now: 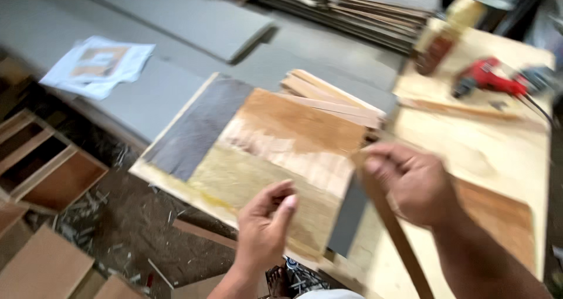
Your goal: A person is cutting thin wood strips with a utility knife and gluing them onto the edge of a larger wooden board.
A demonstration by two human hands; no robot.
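Looking down from the head camera, the view is blurring with motion. The right hand [413, 182] is curling shut around a thin brown wooden strip [390, 228], thumb and fingers pinching its upper end near the centre of the frame while the strip is running down toward five o'clock. The left hand [264, 223] is coming up from six o'clock, half open, its fingers bent loosely and the thumb raised; it is hovering just over the near edge of a patchy board [258, 152], and whether it is actually touching the board cannot be told. That board is lying tilted across the corner of a pale plywood bench [469, 152], its surface showing grey, orange-brown and yellowish patches. A small bundle of light wooden slats [334, 97] is resting on the board's far edge, at about twelve o'clock from the right hand.

At two o'clock a red power drill [487, 76] is lying on the bench, and beside it a brownish bottle [443, 35], too blurred to show what it is holding. At twelve o'clock stacked sheets [363, 3] are piling up. At nine o'clock an open wooden crate [50, 167] is sitting on the littered floor, its compartments showing only bare wood inside. A white printed bag [99, 64] is lying on grey panels [176, 17] at ten o'clock.
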